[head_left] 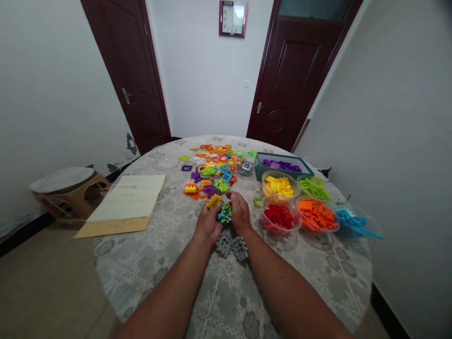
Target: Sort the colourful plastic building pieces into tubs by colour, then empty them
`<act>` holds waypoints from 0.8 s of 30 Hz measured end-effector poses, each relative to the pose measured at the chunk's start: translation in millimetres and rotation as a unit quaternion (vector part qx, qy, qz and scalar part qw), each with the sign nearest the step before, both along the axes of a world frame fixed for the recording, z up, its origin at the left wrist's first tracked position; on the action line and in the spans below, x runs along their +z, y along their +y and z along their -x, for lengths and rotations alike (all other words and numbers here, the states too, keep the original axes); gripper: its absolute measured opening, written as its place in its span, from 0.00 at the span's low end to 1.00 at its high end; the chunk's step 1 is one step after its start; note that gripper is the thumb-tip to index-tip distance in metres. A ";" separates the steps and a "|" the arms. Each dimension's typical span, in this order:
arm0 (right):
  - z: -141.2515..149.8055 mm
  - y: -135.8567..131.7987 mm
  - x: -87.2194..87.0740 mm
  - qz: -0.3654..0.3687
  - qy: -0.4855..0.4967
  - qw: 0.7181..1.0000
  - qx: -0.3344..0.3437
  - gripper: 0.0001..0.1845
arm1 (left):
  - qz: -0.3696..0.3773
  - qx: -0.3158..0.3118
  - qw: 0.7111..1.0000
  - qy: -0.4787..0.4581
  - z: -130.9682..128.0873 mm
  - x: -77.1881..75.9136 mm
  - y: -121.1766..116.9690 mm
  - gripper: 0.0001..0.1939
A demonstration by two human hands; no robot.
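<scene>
My left hand (207,225) and my right hand (240,213) meet over the near middle of the table. Between them is a cluster of interlocking plastic pieces (223,214) in green, blue and dark tones, with fingers of both hands closed on it. A yellow notched piece (213,201) shows at the left fingertips; whether it joins the cluster I cannot tell. Just below the hands, between my wrists, grey interlocking pieces (226,244) lie on the cloth. Beyond my fingers is a loose heap of mixed coloured pieces (208,170).
At right stand round tubs of red pieces (278,216), orange pieces (318,214), yellow pieces (278,187), green pieces (315,189) and blue pieces (351,219). Behind them is a green-rimmed box (259,170) of purple pieces. Paper sheets (125,197) lie left; a stool (67,188) stands beyond the edge.
</scene>
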State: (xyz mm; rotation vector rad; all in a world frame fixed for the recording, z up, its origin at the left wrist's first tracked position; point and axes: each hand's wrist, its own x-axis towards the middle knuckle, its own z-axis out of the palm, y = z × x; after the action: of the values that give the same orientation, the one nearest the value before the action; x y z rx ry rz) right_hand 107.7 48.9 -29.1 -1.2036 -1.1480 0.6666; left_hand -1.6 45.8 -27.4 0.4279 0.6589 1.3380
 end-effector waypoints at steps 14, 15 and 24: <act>-31.5 -28.6 31.5 0.131 -0.022 0.987 0.087 0.11 | -0.001 0.036 0.999 -0.008 13.6 8.0 11.0 0.19; -35.4 -42.0 37.3 0.120 -0.110 0.981 0.103 0.12 | -0.001 0.041 0.999 -0.013 15.3 9.7 11.7 0.19; -52.2 -141.3 36.3 0.128 -0.527 0.834 0.096 0.19 | 0.004 0.052 0.998 -0.032 21.8 13.4 14.3 0.17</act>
State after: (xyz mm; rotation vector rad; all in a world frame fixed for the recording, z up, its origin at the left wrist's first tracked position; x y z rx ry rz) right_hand 159.9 -92.4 7.2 -1.7770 -2.1684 0.2574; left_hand -23.4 60.1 -13.9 0.3452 0.6401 1.4412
